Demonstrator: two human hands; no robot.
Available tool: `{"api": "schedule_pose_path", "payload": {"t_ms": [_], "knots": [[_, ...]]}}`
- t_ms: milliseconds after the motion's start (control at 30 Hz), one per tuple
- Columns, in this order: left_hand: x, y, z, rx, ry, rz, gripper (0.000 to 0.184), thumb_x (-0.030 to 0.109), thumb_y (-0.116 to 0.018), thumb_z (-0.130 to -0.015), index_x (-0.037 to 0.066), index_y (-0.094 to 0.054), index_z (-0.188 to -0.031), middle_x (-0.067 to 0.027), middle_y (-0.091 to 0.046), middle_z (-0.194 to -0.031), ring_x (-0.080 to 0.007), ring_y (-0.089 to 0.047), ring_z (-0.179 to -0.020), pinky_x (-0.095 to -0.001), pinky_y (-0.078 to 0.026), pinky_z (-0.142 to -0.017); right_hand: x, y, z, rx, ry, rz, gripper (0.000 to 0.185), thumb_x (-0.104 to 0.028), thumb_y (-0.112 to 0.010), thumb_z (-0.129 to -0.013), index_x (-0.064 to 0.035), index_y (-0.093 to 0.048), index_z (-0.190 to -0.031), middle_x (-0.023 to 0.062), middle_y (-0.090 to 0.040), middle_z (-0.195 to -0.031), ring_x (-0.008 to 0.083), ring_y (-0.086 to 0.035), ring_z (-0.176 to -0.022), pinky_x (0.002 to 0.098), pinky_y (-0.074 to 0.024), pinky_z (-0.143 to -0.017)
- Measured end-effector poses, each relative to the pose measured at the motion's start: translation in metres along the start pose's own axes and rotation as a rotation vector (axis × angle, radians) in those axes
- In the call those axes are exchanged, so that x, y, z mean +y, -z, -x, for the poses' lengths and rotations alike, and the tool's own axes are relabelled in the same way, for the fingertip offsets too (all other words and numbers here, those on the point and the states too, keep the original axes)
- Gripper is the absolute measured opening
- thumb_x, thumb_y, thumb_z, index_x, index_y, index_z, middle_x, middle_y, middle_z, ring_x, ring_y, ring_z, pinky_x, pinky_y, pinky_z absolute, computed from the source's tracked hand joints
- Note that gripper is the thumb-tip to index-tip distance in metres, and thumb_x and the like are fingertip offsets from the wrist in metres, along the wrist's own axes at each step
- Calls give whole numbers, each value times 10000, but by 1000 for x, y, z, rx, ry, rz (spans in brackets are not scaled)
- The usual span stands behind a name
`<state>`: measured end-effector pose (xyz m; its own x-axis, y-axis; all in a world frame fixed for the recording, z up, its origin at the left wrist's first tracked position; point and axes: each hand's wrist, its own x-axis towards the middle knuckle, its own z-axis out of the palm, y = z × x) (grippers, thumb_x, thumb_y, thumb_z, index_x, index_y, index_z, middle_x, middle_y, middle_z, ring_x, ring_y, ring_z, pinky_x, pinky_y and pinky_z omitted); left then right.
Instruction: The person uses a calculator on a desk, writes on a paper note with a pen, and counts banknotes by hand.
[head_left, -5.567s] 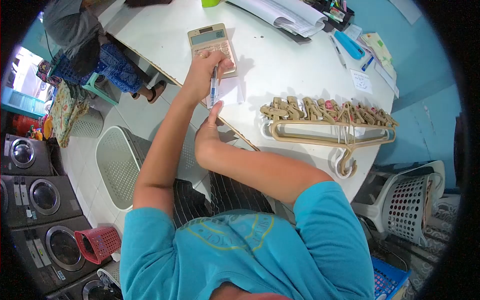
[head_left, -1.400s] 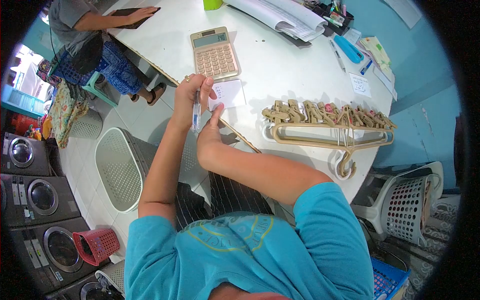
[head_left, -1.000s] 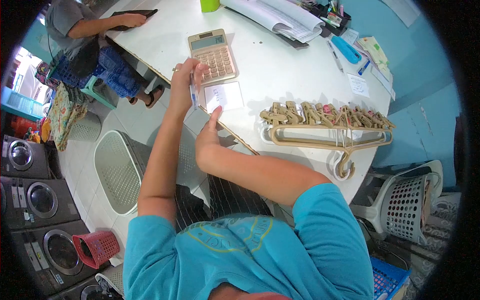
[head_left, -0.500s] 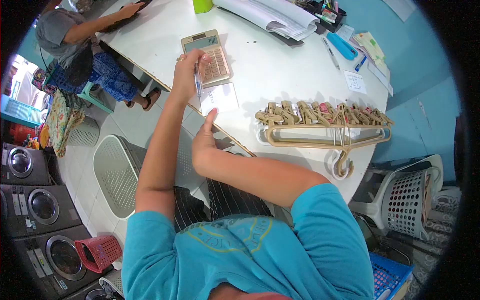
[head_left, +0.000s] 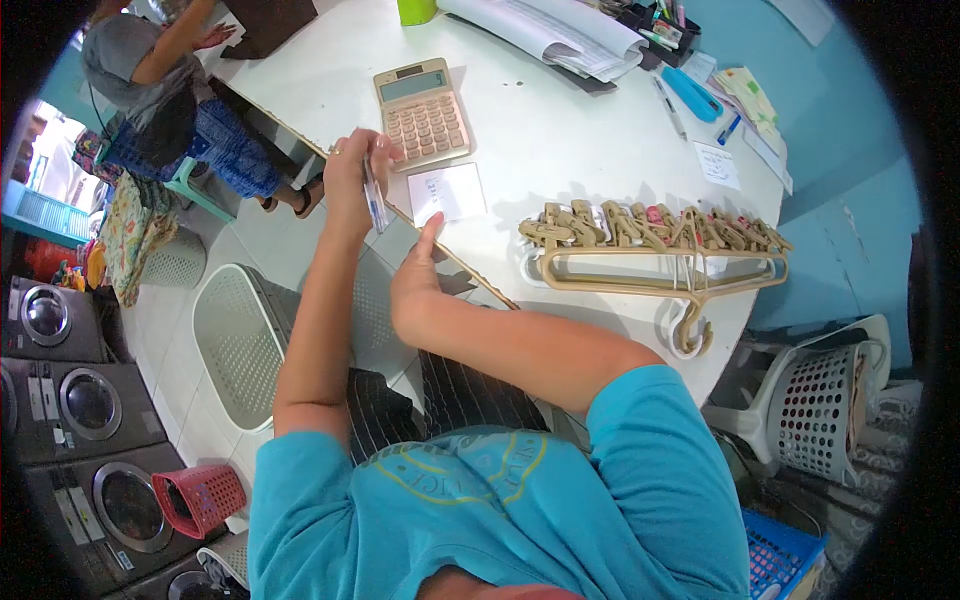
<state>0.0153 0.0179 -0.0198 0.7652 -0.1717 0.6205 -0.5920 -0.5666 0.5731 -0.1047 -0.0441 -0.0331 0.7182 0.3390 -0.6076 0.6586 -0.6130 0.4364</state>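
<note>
My left hand (head_left: 352, 185) is closed around a pen (head_left: 375, 200), which points down past the table edge. Its fingertips are near the lower left corner of a gold calculator (head_left: 428, 130), whose display shows a short figure. Below the calculator lies a small white paper slip (head_left: 455, 190) with handwriting. At the table's front edge, my right hand (head_left: 415, 275) has its thumb stretched out onto the slip's lower edge. The other fingers of that hand are apart in shadow at the table edge, partly hidden.
Gold hangers (head_left: 610, 275) with several clothespins (head_left: 640, 222) lie right on the white table (head_left: 560, 140). Printed sheets (head_left: 560, 35), a blue cutter (head_left: 690, 95) and pens sit behind. A co-worker (head_left: 150, 90) is at the far left. Baskets (head_left: 235, 340) and washing machines (head_left: 120, 510) stand around.
My left hand has drawn back from the calculator keys toward the table edge, pen still held. The display changed from 340 to a shorter figure. The co-worker's arms have risen.
</note>
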Motion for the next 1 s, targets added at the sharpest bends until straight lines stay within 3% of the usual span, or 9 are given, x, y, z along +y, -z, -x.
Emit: {"api": "schedule_pose_path", "payload": {"t_ms": [133, 233, 300, 400, 433, 633, 900, 1000], "knots": [[5, 2, 8, 4, -78, -72, 146, 127, -563, -946, 35, -608, -842, -79, -650, -679, -208, -534, -658, -338, -445, -610, -2, 1, -2, -33, -24, 16, 551, -340, -655, -815, -99, -595, -1307, 167, -516, -1377, 421, -449, -1282, 856, -148, -922], [23, -5, -2, -18, -28, 61, 88, 87, -594, -905, 17, -600, -852, -74, -595, -640, -200, -511, -638, -336, -433, -595, 3, 5, 6, -14, -2, -36, 560, -345, -658, -815, -91, -590, -1310, 172, -504, -1390, 422, -424, -1308, 855, -141, -928], [37, -14, -9, -132, -156, 85, 36, 41, -619, -849, 10, -602, -853, -74, -556, -637, -192, -495, -636, -334, -425, -586, 0, 1, -1, 10, 28, -69, 568, -348, -664, -813, -86, -589, -1311, 173, -501, -1393, 420, -417, -1313, 854, -139, -930], [39, -35, -11, -195, -166, 49, 30, 15, -622, -818, 18, -606, -843, -89, -517, -636, -198, -490, -652, -352, -421, -586, -9, -9, -18, 17, 4, -13, 582, -351, -682, -800, -79, -590, -1307, 165, -512, -1381, 414, -429, -1298, 856, -130, -931], [43, -37, -8, -203, -75, 118, 20, 25, -630, -823, 30, -614, -832, -121, -523, -659, -230, -493, -657, -368, -414, -583, -2, 1, -4, -10, 7, -40, 585, -354, -688, -795, -81, -593, -1304, 165, -517, -1372, 414, -436, -1288, 856, -126, -933], [44, -35, -7, -244, -79, 58, 42, 68, -645, -851, 39, -616, -840, -154, -524, -658, -284, -492, -657, -391, -414, -587, -8, -1, -8, -11, -19, -14, 599, -362, -702, -776, -81, -599, -1295, 166, -535, -1346, 428, -444, -1270, 856, -116, -940], [38, -31, -2, -240, -101, 56, 100, 132, -624, -891, 40, -605, -857, -153, -552, -676, -286, -504, -679, -392, -422, -600, -3, 1, -6, -43, 20, -65, 593, -361, -700, -772, -72, -608, -1281, 176, -557, -1302, 415, -494, -1207, 855, -142, -928], [25, -22, -6, -205, -68, 140, 182, 200, -601, -922, 31, -600, -855, -131, -581, -681, -256, -520, -683, -370, -439, -617, -2, -2, 0, 69, -64, -27, 578, -363, -693, -775, -89, -614, -1278, 166, -564, -1295, 404, -500, -1203, 856, -152, -920]]}}
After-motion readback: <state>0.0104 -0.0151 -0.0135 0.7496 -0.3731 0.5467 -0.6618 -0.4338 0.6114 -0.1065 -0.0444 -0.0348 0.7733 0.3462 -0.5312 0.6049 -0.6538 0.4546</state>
